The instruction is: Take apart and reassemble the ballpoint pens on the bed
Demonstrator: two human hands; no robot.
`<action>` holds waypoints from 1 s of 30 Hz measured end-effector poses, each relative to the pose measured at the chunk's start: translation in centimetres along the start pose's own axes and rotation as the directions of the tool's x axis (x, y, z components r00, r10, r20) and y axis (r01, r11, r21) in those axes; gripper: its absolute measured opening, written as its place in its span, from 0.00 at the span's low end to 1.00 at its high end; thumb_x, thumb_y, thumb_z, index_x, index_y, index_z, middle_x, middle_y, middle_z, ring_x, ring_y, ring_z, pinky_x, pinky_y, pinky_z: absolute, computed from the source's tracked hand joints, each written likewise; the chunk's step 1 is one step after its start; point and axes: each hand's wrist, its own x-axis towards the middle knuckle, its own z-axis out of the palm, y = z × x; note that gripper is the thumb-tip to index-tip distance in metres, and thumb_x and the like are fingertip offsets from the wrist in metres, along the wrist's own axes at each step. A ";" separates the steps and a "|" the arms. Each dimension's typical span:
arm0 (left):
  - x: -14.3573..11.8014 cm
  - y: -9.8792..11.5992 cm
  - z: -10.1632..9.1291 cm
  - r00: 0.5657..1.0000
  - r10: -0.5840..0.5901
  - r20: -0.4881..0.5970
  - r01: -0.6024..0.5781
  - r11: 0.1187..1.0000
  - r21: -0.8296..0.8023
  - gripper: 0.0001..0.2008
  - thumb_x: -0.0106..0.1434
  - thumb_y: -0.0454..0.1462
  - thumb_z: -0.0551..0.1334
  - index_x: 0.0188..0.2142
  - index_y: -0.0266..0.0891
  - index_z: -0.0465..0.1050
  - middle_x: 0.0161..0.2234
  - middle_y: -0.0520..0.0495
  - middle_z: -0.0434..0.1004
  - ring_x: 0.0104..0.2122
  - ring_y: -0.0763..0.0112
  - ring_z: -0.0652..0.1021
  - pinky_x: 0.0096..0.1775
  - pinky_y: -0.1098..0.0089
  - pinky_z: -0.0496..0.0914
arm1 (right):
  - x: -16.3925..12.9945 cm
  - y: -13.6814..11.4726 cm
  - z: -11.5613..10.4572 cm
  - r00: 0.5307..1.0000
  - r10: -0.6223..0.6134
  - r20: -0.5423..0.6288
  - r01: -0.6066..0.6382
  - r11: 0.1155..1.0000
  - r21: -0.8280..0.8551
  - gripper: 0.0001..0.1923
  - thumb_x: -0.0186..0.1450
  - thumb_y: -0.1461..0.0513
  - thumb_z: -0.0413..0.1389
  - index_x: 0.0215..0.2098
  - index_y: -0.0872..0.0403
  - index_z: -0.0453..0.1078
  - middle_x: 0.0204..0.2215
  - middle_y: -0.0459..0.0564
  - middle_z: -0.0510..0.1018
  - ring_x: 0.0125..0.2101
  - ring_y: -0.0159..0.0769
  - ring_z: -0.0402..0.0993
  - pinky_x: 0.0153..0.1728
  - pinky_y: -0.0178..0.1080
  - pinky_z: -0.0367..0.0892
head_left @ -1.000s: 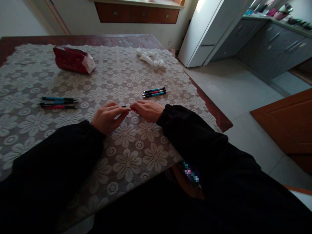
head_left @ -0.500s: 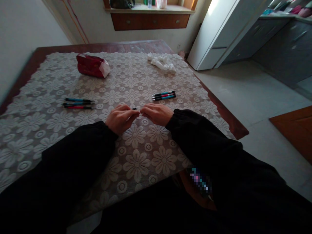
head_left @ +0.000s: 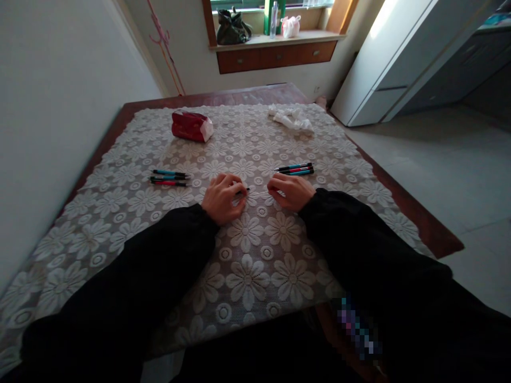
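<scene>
My left hand [head_left: 225, 198] is closed, thumb and fingers pinched on a small dark-ended pen part [head_left: 248, 189], most of it hidden in the grip. Closed too, my right hand [head_left: 290, 191] pinches one end of a thin pale rod [head_left: 258, 192], which looks like a pen refill. The rod spans the short gap between both hands, just above the lace tablecloth [head_left: 249, 279]. Beyond the right fingers lie three pens [head_left: 295, 169] side by side, blue and red. On the left lie another three pens [head_left: 170, 177], two blue and one red.
A red pouch [head_left: 191, 126] sits at the far left of the table. Crumpled white plastic [head_left: 293, 120] lies at the far right. Past the table stand a white fridge [head_left: 375, 69] and a window sill [head_left: 275, 40] with a dark bag [head_left: 232, 27].
My hands have moved apart, and the thin pale rod now shows between them. The view has shifted, so the table sits further right and lower in the picture.
</scene>
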 end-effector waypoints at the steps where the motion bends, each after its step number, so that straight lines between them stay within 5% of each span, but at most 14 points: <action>1: 0.0 -0.1 0.1 1.000 0.000 -0.003 0.000 1.000 -0.008 0.04 0.61 0.37 0.66 0.36 0.43 0.79 0.46 0.44 0.77 0.46 0.56 0.72 0.48 0.54 0.70 | 0.0 -0.1 0.1 1.000 0.000 0.005 0.000 1.000 0.006 0.06 0.68 0.64 0.52 0.36 0.53 0.71 0.36 0.50 0.76 0.30 0.34 0.68 0.32 0.36 0.56; 30: 0.0 -0.3 0.3 0.994 -0.020 -0.103 0.011 0.996 -0.090 0.03 0.63 0.39 0.68 0.35 0.45 0.82 0.42 0.48 0.82 0.45 0.59 0.75 0.47 0.56 0.72 | 0.1 -0.5 0.9 1.000 0.024 0.007 -0.024 0.997 0.080 0.05 0.69 0.63 0.52 0.37 0.53 0.70 0.35 0.50 0.76 0.31 0.34 0.69 0.32 0.36 0.57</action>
